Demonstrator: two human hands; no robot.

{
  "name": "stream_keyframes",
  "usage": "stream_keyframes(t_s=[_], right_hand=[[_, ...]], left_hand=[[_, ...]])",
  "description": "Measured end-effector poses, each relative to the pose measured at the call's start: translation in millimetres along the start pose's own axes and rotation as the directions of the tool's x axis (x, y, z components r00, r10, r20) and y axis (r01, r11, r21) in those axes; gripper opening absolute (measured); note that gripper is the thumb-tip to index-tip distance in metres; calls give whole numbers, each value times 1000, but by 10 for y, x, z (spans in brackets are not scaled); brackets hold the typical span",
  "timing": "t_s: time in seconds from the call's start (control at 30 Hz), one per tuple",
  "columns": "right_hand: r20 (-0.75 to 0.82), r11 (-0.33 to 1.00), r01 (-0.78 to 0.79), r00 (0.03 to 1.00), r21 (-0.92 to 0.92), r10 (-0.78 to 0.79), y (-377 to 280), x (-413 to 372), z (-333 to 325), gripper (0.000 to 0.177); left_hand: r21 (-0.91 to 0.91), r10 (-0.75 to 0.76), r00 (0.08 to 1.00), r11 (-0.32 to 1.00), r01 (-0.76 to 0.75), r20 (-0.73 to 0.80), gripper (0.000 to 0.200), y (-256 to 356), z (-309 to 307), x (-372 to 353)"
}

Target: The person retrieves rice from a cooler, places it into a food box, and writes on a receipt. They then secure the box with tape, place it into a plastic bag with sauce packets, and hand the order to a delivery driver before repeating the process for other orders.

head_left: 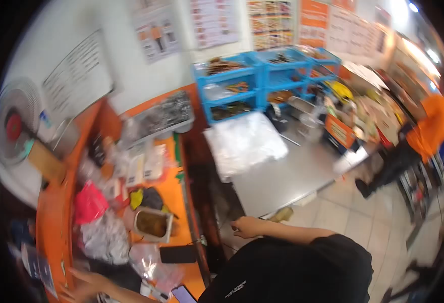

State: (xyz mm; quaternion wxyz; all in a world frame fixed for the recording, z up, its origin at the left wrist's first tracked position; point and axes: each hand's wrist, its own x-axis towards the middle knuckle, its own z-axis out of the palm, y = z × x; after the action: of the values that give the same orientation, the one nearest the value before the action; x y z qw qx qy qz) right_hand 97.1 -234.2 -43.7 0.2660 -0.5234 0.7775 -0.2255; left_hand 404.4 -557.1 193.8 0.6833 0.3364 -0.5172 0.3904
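Note:
My left hand [85, 284] reaches out low at the left, smeared by motion, its fingers stretched apart and nothing in them. It is nearest the orange counter ledge [55, 237], below a crumpled clear plastic bag [103, 240]. My right hand [245, 227] hangs in front of me by the corner of the metal table [267, 197], fingers curled in and nothing showing in them. Between my hands, on the orange counter [184, 222], lie a black phone [178, 254] and a second phone with a lit screen [183, 294]. A rectangular tub of brownish food [151, 224] sits behind them.
Blue stacked bins [260, 81] stand at the back of the metal table, behind a pile of white plastic sheets [247, 144]. A person in an orange shirt [431, 126] is at the right, on the tiled floor [353, 217]. A fan [15, 121] stands far left.

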Motion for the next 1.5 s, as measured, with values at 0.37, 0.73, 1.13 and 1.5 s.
stream_keyframes(t_s=[0.37,0.73,1.13,1.5], right_hand=[[-607,742,-660,543,119,580,1718,-1004,-889,36],[-941,753,-608,25,253,336,3097,-2324,-2636,8],[-883,826,-405,-420,391,212,4125,-3062,-3579,15],[-645,616,-623,223,483,731,5164,-2877,-4593,48]], left_hand=[[-325,749,138,108,940,648,46,3419,-1388,-1760],[-542,929,64,155,826,364,32,5326,-1363,-1622],[-573,955,-53,220,790,293,30,6187,-1545,-1771],[-623,975,-20,157,766,222,31,6621,-1562,-1623]])
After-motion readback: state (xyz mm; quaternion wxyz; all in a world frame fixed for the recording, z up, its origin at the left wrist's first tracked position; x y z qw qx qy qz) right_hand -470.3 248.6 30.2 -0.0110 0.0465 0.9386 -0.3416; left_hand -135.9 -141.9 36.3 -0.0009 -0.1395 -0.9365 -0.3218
